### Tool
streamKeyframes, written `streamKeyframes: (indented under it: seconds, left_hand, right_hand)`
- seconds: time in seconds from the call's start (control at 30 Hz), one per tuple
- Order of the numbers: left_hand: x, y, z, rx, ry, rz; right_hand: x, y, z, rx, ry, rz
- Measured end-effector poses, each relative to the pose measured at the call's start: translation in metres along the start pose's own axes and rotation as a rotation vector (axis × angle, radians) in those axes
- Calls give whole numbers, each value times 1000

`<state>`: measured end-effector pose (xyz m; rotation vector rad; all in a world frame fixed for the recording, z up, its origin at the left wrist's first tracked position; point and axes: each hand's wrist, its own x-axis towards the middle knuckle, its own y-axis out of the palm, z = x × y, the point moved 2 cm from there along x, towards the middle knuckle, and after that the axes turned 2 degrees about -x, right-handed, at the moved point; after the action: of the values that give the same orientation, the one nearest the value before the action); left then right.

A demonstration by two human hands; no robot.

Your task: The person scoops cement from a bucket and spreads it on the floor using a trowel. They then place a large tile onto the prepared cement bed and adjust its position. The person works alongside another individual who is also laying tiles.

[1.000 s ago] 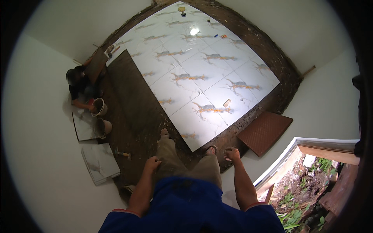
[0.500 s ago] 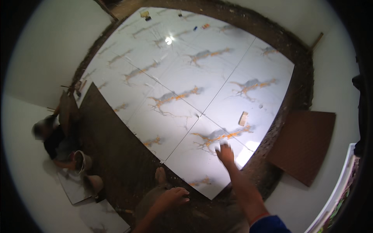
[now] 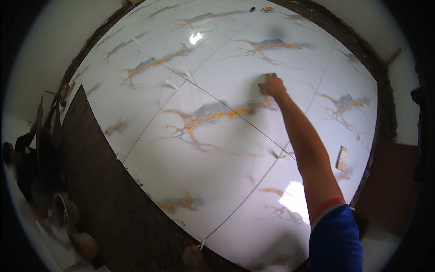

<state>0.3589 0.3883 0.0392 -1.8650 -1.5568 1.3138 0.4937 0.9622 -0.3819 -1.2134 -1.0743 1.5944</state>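
My right hand [image 3: 273, 85], with the arm stretched far forward, is over the white floor tiles [image 3: 235, 177], which carry grey and orange veins. Its thumb stands apart from the bent fingers, and I see nothing held; whether the fingertips touch the tile I cannot tell. Thin joint lines run between the tiles. White tile spacers [image 3: 186, 72] stick up where joints cross, another white spacer [image 3: 279, 155] lies beside my forearm, and one more spacer [image 3: 202, 245] is at the near tile edge. My left hand is out of sight.
A wooden block [image 3: 341, 157] lies on the tiles at right. Far off are a small blue object [image 3: 252, 9] and an orange packet [image 3: 268, 9]. Dark bare ground [image 3: 104, 181] borders the tiles at left, near a co-worker [image 3: 22, 158] and a bucket [image 3: 63, 211]. A brown board [image 3: 389, 181] stands right.
My right hand has reached forward across the tiles, past the spacer at the nearer joint crossing. My left hand has left the view. The view has shifted forward and closer to the floor.
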Motion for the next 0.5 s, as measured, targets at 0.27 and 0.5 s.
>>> streamKeyframes:
  seconds: [0.27, 0.5]
  left_hand:
    - [97, 2, 87, -909, -66, 321]
    - [474, -44, 161, -957, 191, -265]
  right_hand:
    - [96, -19, 26, -118, -262, 134]
    - [112, -37, 41, -186, -174, 281]
